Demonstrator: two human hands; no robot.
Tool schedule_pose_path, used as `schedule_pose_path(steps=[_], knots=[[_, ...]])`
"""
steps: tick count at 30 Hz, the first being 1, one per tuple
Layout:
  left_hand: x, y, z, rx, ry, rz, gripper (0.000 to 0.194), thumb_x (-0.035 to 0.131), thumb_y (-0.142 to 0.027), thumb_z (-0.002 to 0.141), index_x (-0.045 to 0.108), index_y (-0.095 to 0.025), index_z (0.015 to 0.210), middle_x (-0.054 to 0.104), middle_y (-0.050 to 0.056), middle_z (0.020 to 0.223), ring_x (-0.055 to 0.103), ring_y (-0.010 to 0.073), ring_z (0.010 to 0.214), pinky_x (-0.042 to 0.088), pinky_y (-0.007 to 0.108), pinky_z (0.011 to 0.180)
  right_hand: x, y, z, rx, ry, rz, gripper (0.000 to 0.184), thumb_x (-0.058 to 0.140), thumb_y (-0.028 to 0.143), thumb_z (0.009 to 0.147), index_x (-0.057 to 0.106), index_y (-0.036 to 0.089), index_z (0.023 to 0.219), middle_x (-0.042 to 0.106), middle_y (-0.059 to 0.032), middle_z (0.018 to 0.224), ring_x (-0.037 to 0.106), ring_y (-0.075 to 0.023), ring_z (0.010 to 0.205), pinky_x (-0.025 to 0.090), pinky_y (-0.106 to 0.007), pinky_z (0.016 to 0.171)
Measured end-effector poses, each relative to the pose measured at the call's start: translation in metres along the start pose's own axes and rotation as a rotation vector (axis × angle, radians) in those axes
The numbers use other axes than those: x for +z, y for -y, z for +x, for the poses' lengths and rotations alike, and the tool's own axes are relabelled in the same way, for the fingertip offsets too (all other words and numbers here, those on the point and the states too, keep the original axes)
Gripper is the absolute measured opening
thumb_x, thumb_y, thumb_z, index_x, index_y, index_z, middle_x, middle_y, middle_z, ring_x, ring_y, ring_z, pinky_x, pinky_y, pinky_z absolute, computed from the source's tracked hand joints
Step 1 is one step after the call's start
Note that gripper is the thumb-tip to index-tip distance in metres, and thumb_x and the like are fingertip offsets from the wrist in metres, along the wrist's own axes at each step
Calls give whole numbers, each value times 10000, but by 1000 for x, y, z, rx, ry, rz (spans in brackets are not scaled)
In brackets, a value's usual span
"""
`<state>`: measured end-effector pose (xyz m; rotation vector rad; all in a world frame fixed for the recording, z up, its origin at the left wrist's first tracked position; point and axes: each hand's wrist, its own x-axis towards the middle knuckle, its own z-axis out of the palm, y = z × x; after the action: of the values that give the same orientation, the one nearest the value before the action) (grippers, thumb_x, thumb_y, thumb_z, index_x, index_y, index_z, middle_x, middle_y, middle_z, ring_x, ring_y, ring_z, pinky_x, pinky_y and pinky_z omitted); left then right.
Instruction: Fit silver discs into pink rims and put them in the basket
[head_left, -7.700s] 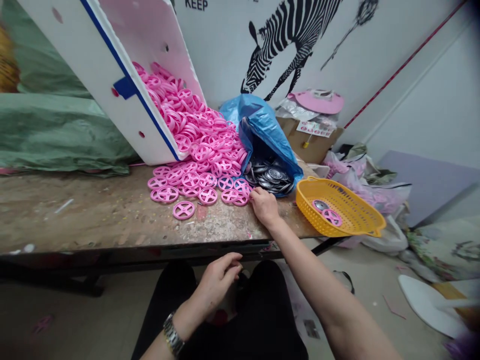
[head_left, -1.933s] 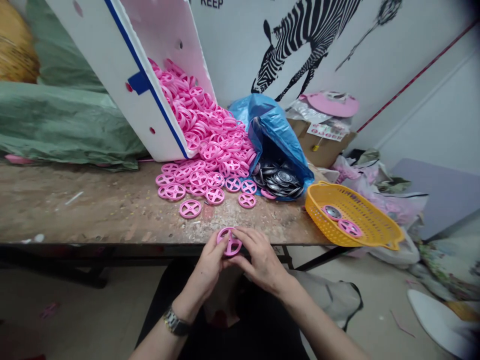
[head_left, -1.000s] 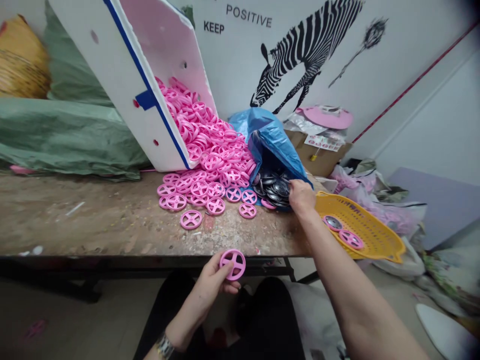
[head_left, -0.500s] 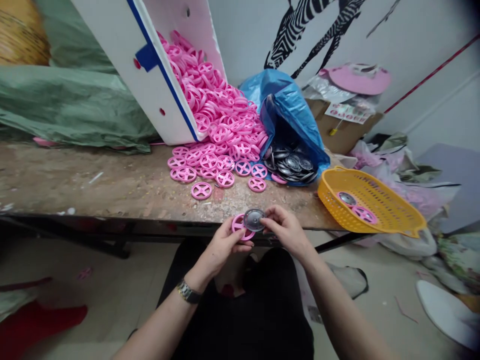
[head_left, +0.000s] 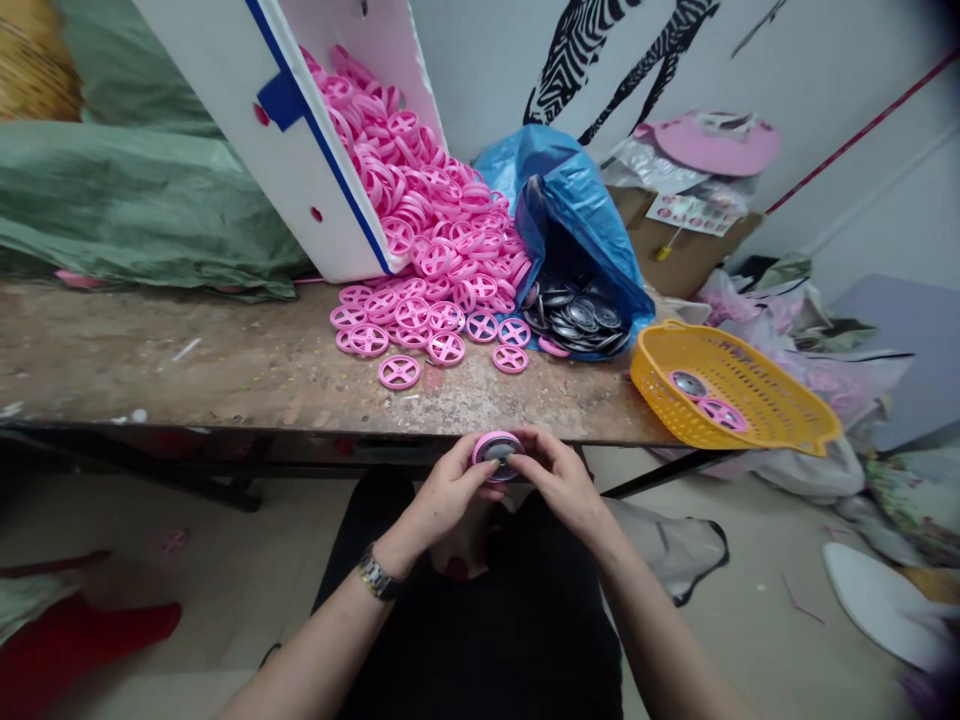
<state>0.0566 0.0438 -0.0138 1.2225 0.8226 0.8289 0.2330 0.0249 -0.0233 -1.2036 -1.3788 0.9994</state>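
Over my lap, just off the table's front edge, both hands hold a pink wheel ring [head_left: 491, 438] with a dark grey disc [head_left: 498, 456] lying within it. My left hand [head_left: 448, 490] grips the left side, thumb on the disc's face and fingers beneath the ring. From the right, my right hand [head_left: 561, 480] closes on the same pair, its thumb pressing on the disc. Whether the disc is fully seated I cannot tell. On the table behind, loose pink spoked wheels [head_left: 399, 372] lie at the foot of a large pile.
A tipped white box [head_left: 330, 262] spills the pink wheels [head_left: 442, 250]. Beside it a blue plastic bag [head_left: 600, 230] lies open with grey discs [head_left: 581, 318] at its mouth. At the right edge, a yellow basket [head_left: 780, 435] contains a few parts. A green sack [head_left: 135, 220] sits left.
The grey disc has moved left from beside the pink ring to inside it. My right hand has come in close to my left, and both thumbs now rest on the disc.
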Motion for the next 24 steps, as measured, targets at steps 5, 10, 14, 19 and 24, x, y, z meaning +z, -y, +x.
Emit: schedule_pose_path(steps=[5,10,14,19,24], knots=[[5,-6,-6,54,105,138,321,577,-339,911,606,-197,1197,625,65,1119,662,212,957,594,320,783,2,-1,-10,33,-21,95,222,682,359,790,677,201,946,688,-10,889,615,-179,848,472,-298,809],[10,-7,-11,139,108,305,274,499,-380,960,614,-185,1113,622,45,1020,625,195,951,577,264,738,5,0,-20,46,-66,133,179,704,345,766,660,203,866,646,12,795,575,-158,762,448,-267,731],[16,5,-12,178,5,372,277,468,-425,967,585,-178,917,578,4,808,600,148,736,548,225,607,9,0,-28,36,-111,94,128,679,320,777,634,200,780,581,27,714,519,-139,700,410,-254,678],[20,16,-8,150,-77,338,316,470,-471,952,577,-177,907,567,-7,767,601,138,633,520,223,519,12,-7,-26,63,-147,121,173,687,356,758,636,191,763,584,20,701,515,-140,682,407,-256,656],[15,5,-5,90,84,377,275,541,-388,915,575,-187,1100,629,22,933,634,152,723,557,242,578,12,-13,-19,141,-149,274,315,754,454,682,645,177,783,634,5,717,548,-144,685,430,-258,660]])
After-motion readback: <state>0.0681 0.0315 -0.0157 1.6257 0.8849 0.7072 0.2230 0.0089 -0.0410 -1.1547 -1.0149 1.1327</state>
